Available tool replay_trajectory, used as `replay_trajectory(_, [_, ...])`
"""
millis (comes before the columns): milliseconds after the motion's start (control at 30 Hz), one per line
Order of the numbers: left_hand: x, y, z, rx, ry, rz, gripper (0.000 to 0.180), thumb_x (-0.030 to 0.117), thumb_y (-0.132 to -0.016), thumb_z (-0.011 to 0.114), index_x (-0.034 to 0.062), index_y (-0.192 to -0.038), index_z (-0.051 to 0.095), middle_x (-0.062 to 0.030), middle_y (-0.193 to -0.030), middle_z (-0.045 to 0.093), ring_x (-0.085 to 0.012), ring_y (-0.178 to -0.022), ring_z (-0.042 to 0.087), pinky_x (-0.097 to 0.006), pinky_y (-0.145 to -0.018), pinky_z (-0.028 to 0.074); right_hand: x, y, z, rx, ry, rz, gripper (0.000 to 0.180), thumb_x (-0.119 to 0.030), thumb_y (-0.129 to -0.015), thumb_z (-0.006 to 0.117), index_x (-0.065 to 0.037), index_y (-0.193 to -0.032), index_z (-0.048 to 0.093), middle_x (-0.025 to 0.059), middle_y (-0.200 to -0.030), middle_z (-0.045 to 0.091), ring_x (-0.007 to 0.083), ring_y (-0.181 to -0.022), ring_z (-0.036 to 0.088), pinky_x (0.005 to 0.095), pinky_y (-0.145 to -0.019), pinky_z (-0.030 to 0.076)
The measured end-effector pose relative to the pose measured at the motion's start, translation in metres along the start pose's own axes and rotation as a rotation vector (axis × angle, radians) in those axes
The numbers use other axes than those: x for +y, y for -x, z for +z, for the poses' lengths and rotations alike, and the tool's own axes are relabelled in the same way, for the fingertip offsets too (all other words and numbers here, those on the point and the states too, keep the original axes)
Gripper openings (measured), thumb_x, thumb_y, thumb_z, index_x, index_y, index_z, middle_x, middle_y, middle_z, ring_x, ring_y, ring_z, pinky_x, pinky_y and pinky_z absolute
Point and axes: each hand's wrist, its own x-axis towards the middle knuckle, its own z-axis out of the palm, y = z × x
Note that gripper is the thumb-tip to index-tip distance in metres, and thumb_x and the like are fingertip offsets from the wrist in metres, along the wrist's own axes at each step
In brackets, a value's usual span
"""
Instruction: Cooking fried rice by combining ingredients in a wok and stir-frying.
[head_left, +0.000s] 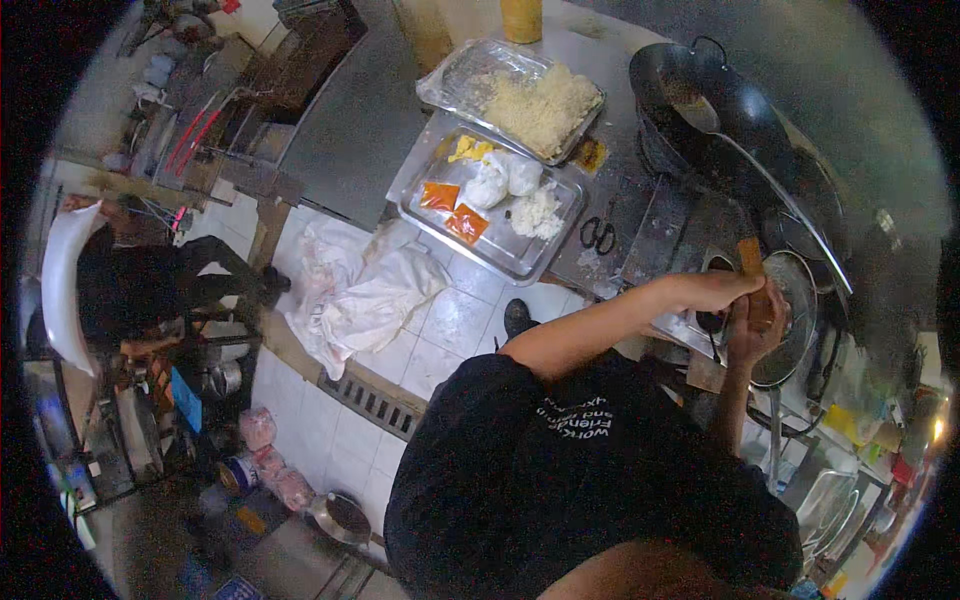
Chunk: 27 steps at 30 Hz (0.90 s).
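My left hand [728, 290] and my right hand [758, 335] are close together at the right side of the counter. Both are closed around a tan-brown, wooden-looking piece [750, 257], its upper end sticking up past my fingers. What the piece belongs to I cannot make out. Just right of my hands is a round metal-rimmed pan or strainer [796, 352], partly covered by them. A large dark wok [757, 105] sits beyond, with a long-handled metal ladle [775, 182] resting in it and its handle reaching toward my right side.
A metal tray [412, 205] holds orange packets, white bags, yellow pieces and a white crumbly heap. Behind it, another tray [450, 92] carries pale crumbs. Black-handled scissors [598, 235] lie nearby. White cloth sacks [365, 290] lie on the floor. Another person [120, 280] stands far left.
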Motion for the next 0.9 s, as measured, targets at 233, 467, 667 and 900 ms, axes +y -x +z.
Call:
replay_trajectory(233, [-0.050, 0.088, -0.058, 0.217, -0.013, 0.088, 0.042, 0.037, -0.086, 0.047, 0.0029, -0.111, 0.048, -0.0085, -0.102, 0.055, -0.0162, -0.097, 0.050, -0.028, -0.083, 0.039, 0.017, -0.003, 0.016, 0.282, -0.426, -0.063, 0.037, -0.009, -0.080, 0.058, 0.000, -0.111, 0.040, 0.0208, -0.110, 0.050, 0.0263, -0.092, 0.056, 0.0325, -0.070, 0.051])
replay_trajectory(467, [-0.088, 0.189, -0.122, 0.875, -0.141, 0.066, 0.025, 0.017, -0.084, 0.048, 0.0015, -0.105, 0.051, -0.0068, -0.084, 0.060, -0.0132, -0.078, 0.056, -0.026, -0.068, 0.044, -0.006, -0.007, 0.013, 0.406, -0.362, 0.347, 0.035, -0.008, -0.081, 0.055, 0.001, -0.109, 0.035, 0.0189, -0.111, 0.050, 0.0198, -0.082, 0.058, 0.0247, -0.056, 0.053])
replay_trajectory(667, [-0.111, 0.223, -0.181, 1.471, -0.583, 0.108, 0.035, 0.026, -0.075, 0.059, 0.0018, -0.099, 0.052, -0.0128, -0.087, 0.058, -0.0254, -0.080, 0.055, -0.033, -0.071, 0.044, -0.033, 0.016, 0.033, 0.816, -0.294, 0.638, 0.036, -0.006, -0.082, 0.053, -0.002, -0.111, 0.033, 0.0130, -0.093, 0.055, 0.0196, -0.074, 0.054, 0.0267, -0.056, 0.045])
replay_trajectory(900, [-0.132, 0.223, -0.246, 1.357, -1.273, 0.062, 0.030, 0.025, -0.070, 0.062, 0.0015, -0.086, 0.053, -0.0167, -0.084, 0.054, -0.0341, -0.079, 0.052, -0.042, -0.067, 0.041, -0.106, 0.063, 0.125, 0.002, -0.354, 0.176, 0.026, -0.009, -0.074, 0.062, -0.002, -0.096, 0.048, 0.0082, -0.089, 0.049, 0.0181, -0.068, 0.046, 0.0296, -0.065, 0.041])
